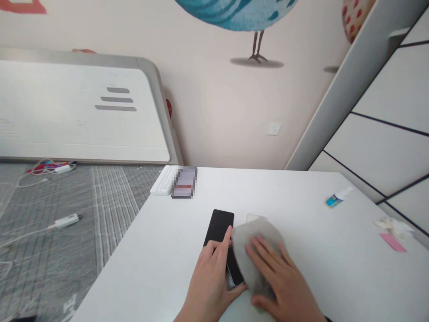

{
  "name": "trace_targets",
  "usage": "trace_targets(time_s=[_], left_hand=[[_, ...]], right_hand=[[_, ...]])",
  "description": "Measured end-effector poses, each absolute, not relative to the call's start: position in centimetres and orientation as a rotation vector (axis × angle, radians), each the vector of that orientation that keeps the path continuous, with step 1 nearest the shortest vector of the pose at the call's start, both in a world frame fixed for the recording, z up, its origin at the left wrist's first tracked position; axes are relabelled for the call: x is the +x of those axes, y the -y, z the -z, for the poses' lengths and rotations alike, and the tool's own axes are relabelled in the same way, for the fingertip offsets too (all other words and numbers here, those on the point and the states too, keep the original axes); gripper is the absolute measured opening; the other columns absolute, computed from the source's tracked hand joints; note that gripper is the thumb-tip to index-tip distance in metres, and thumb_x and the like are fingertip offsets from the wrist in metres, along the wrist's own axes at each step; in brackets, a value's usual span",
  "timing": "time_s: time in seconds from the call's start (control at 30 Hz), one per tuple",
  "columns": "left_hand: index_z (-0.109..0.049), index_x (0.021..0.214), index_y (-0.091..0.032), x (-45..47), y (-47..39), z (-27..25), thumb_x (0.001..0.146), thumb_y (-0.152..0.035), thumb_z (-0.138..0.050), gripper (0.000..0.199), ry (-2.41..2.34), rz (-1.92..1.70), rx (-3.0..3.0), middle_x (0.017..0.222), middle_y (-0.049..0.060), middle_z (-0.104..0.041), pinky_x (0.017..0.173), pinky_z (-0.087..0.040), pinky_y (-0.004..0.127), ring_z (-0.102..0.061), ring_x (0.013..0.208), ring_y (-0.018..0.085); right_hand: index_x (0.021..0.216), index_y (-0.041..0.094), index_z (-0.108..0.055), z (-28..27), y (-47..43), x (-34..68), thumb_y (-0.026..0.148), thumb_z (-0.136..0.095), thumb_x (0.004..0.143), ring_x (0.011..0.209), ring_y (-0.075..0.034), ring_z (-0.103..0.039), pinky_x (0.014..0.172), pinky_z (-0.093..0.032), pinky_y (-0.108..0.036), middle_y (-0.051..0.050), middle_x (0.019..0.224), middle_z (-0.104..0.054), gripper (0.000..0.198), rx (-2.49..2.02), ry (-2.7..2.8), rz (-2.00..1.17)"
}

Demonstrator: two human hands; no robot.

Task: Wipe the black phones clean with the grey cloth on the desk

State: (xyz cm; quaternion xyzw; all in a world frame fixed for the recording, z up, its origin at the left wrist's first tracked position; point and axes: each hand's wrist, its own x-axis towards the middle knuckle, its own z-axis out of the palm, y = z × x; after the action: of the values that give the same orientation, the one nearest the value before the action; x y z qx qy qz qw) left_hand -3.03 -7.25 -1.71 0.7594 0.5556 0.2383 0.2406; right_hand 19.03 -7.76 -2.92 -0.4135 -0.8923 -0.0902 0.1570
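While laying the right hand (281, 277), with fingers spread and nearly straight, on a soft matte grey cloth (248, 268), overlaps the right edge of a dark-screened device (234, 267) with the cloth's rounded outline. Steadies that slim, silver-rimmed device on the table (150, 268) with the left hand (209, 270), half curled, setting the thumb at the lower end and stretching the index finger toward the upper. Cannot tell how tightly gripped. Has a smooth black phone (219, 225), rectangular with rounded corners, just beyond the left knuckles; cannot tell whether touching those bent fingers. Has a pale, thin piece (256, 218) peeking out past the cloth's far edge. Works over glossy, hard white, with a small bottle (336, 198), white with a blue label, well apart to the right, and farther over a crumpled, tissue-like heap (396, 227) beside a flat pink slip (393, 242).
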Motion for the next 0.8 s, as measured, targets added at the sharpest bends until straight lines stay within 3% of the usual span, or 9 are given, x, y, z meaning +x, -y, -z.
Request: trace_targets(time_s=[0.1,0.23,0.37,0.43,0.57,0.63,0.73,0.8], left_hand=[[-0.002,0.166,-0.029,-3.0,7.2,1.7,0.073,-0.016,-0.080,0.122,-1.497,-0.669,2.058,0.133,0.009,-0.060,0.105,-0.046,0.047,-0.053,0.117,0.030],[0.001,0.166,-0.029,-3.1,7.1,2.1,0.073,0.003,-0.058,0.115,-1.517,-0.648,2.148,0.119,0.007,-0.063,0.098,-0.050,0.042,-0.056,0.107,0.027],[0.002,0.166,-0.030,-3.1,6.9,2.4,0.071,-0.012,-0.075,0.123,-1.521,-0.685,2.103,0.128,0.007,-0.062,0.102,-0.049,0.046,-0.055,0.115,0.030],[0.000,0.166,-0.032,-3.1,6.8,2.4,0.073,-0.019,-0.078,0.122,-1.511,-0.693,2.086,0.131,0.007,-0.061,0.105,-0.047,0.048,-0.055,0.118,0.030],[0.000,0.166,-0.030,-3.3,6.6,2.5,0.064,-0.001,-0.068,0.125,-1.533,-0.631,2.109,0.120,0.007,-0.062,0.100,-0.050,0.044,-0.056,0.110,0.028],[0.004,0.165,-0.033,-3.4,6.6,2.6,0.068,-0.004,-0.070,0.126,-1.528,-0.664,2.117,0.122,0.006,-0.062,0.101,-0.050,0.045,-0.056,0.112,0.028],[0.006,0.164,-0.038,-3.4,6.5,2.6,0.076,-0.021,-0.080,0.124,-1.492,-0.734,2.126,0.130,0.005,-0.062,0.103,-0.050,0.048,-0.057,0.117,0.029],[0.004,0.164,-0.037,-3.4,6.5,2.8,0.075,-0.019,-0.078,0.123,-1.479,-0.744,2.148,0.128,0.006,-0.062,0.102,-0.051,0.048,-0.058,0.116,0.029]], right_hand=[[0.164,0.015,-0.028,3.3,7.8,19.0,0.074,-0.048,0.097,0.146,-0.038,-0.046,0.117,-0.038,-0.056,-0.013,0.162,-0.044,0.092,-1.325,2.442,0.308],[0.160,0.025,-0.039,3.8,8.0,17.9,0.043,-0.049,0.107,0.140,-0.025,-0.055,0.116,-0.044,-0.042,-0.001,0.157,-0.053,0.057,-0.926,2.594,0.297],[0.164,0.017,-0.029,3.3,7.5,19.2,0.073,-0.045,0.099,0.144,-0.035,-0.050,0.113,-0.045,-0.055,-0.009,0.164,-0.042,0.088,-1.316,2.521,0.266],[0.164,0.012,-0.029,3.5,7.6,19.2,0.074,-0.046,0.097,0.146,-0.039,-0.047,0.111,-0.046,-0.057,-0.013,0.164,-0.040,0.093,-1.397,2.431,0.363],[0.162,0.019,-0.035,4.0,8.3,18.4,0.044,-0.047,0.107,0.141,-0.022,-0.054,0.112,-0.048,-0.037,-0.001,0.160,-0.048,0.061,-1.053,2.505,0.515],[0.162,0.019,-0.034,3.5,8.5,18.9,0.054,-0.047,0.106,0.141,-0.023,-0.054,0.112,-0.049,-0.038,-0.001,0.161,-0.047,0.067,-1.111,2.529,0.446],[0.162,0.009,-0.031,3.3,8.7,19.4,0.080,-0.046,0.094,0.143,-0.036,-0.052,0.110,-0.050,-0.051,-0.014,0.162,-0.044,0.100,-1.342,2.432,0.351],[0.161,0.008,-0.035,4.2,8.9,18.1,0.078,-0.048,0.094,0.141,-0.039,-0.053,0.108,-0.051,-0.053,-0.017,0.160,-0.047,0.098,-1.358,2.365,0.375]])
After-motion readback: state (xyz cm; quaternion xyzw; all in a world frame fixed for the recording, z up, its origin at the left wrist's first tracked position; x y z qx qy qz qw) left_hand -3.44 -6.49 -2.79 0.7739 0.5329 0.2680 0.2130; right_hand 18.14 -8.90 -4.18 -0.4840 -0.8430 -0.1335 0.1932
